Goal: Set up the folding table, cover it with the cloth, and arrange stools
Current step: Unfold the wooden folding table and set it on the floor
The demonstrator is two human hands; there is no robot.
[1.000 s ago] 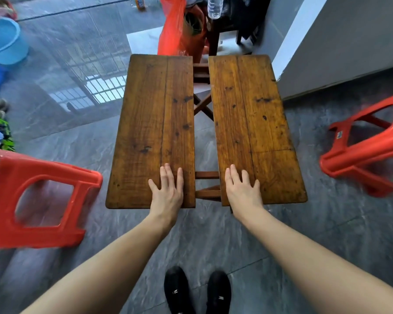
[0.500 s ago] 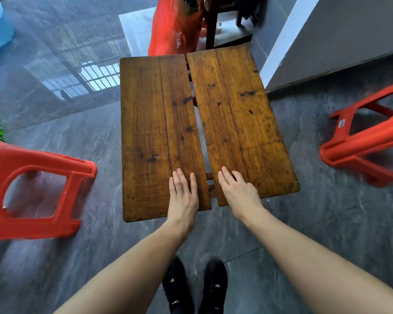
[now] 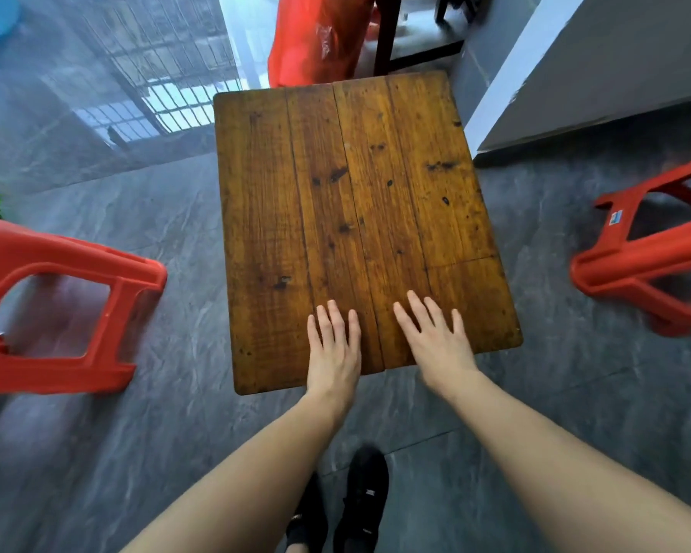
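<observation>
**Table top closed flat; cloth and stools not yet dealt with**

Progress. The folding table [image 3: 360,233] stands on the grey tiled floor [image 3: 156,433] in the middle of the view, its two wooden leaves meeting along a centre seam with no gap visible. Judged from this, the unfolding step looks complete or very nearly so; whether the legs beneath are locked cannot be seen, since the top hides them. No cloth is visible on the table or anywhere identifiable in the frame, so covering is not yet done. Two red plastic stools lie tipped on their sides: the left stool [image 3: 56,309] well apart from the table's left edge, the right stool [image 3: 651,269] near the table's right edge. Neither is upright or placed at the table, so arranging them is also left.

Hands. The left hand [image 3: 334,349] lies palm down on the near part of the left leaf, just left of the seam, fingers straight and slightly spread, grasping nothing. The right hand [image 3: 435,345] lies palm down on the near part of the right leaf, just right of the seam, fingers straight and fanned, also grasping nothing. Both forearms reach forward from the near edge; the wrists overhang the table's near rim.

Other. A red plastic bag [image 3: 316,37] hangs just beyond the far edge. Black shoes [image 3: 364,500] show at the near bottom.
</observation>
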